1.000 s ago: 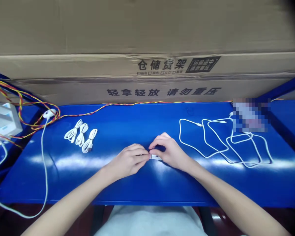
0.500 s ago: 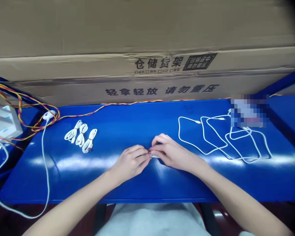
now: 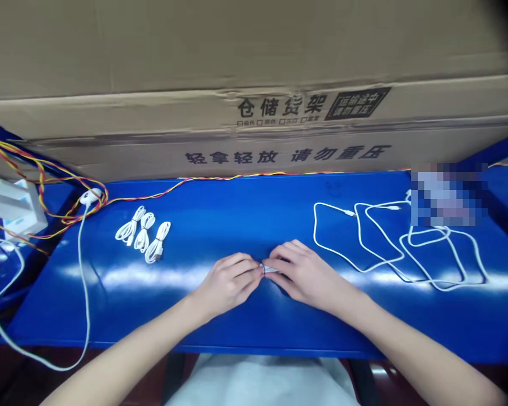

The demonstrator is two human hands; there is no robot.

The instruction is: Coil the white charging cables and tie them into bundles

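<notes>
Over the middle of the blue table [image 3: 220, 332], both hands meet fingertip to fingertip around a small white cable bundle [image 3: 270, 269] with a thin dark tie round it. My left hand [image 3: 232, 282] pinches its left end. Fingers of my right hand [image 3: 305, 273] press on the right part, and most of the bundle is hidden by them. Three coiled white cables, a left one [image 3: 130, 225], a middle one [image 3: 144, 232] and a right one [image 3: 157, 243], lie to the left. Loose unwound white cables [image 3: 376, 265] are spread on the right.
Cardboard boxes [image 3: 152, 118] with black print stand along the back. Red and yellow twisted wires [image 3: 152, 196] run along the rear edge. At the left are a white power strip [image 3: 21, 208] and a white cord [image 3: 84, 282]. A blurred-out item [image 3: 444, 197] lies at the back right.
My right hand has come down slightly, its fingers now flatter on the bundle. The dark tie now shows between the hands. The view has shifted a little.
</notes>
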